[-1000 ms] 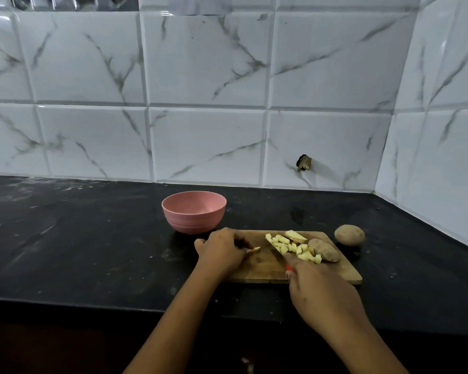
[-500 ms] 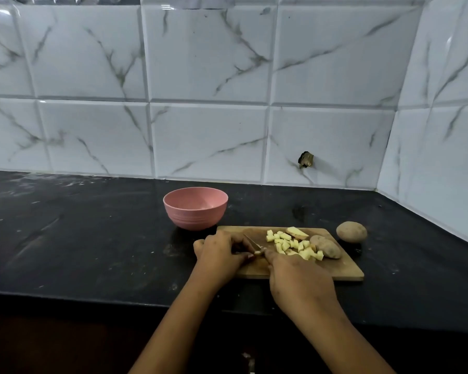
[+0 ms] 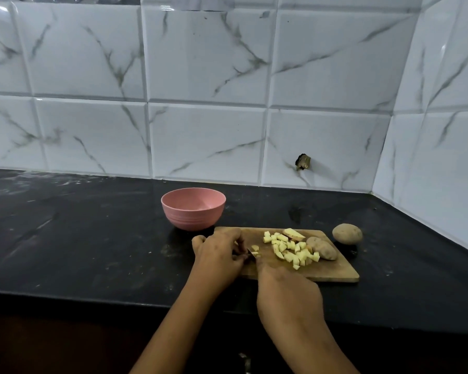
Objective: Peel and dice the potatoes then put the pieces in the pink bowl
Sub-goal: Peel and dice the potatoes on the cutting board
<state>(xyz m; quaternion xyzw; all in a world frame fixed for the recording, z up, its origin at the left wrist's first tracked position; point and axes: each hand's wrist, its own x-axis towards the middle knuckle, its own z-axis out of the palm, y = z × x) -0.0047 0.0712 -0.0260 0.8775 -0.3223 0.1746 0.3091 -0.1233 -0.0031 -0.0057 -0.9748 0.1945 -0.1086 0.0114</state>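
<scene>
A: At the left end of the cutting board (image 3: 335,273), which way does the cut lie?

B: The left hand (image 3: 218,253) curls its fingers down on a small potato piece (image 3: 256,255), mostly hidden. The right hand (image 3: 288,291), just beside it, grips the knife (image 3: 251,258), blade pointing away from the body across the piece.

A: And the rest?

B: The diced pile (image 3: 292,252) lies right of the blade, an unpeeled potato (image 3: 322,248) touching it, a whole potato (image 3: 347,233) off the board. The pink bowl (image 3: 193,207) stands behind the left hand, nearer to it, on a black counter (image 3: 65,238) under marbled tiles (image 3: 200,136).
</scene>
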